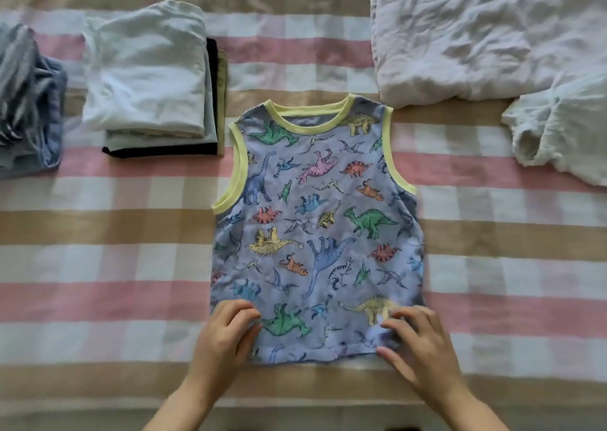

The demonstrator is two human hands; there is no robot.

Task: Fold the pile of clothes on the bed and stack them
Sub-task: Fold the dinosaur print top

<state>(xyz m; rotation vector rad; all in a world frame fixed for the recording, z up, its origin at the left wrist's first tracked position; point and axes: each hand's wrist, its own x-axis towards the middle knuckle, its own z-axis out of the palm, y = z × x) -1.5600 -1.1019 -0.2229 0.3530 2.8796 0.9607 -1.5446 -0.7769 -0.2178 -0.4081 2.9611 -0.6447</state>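
Soft, even daylight falls on the bed [131, 266], brightest on the white bedding [476, 36] at its far right corner. Shadows are faint. The far edge is blurred.
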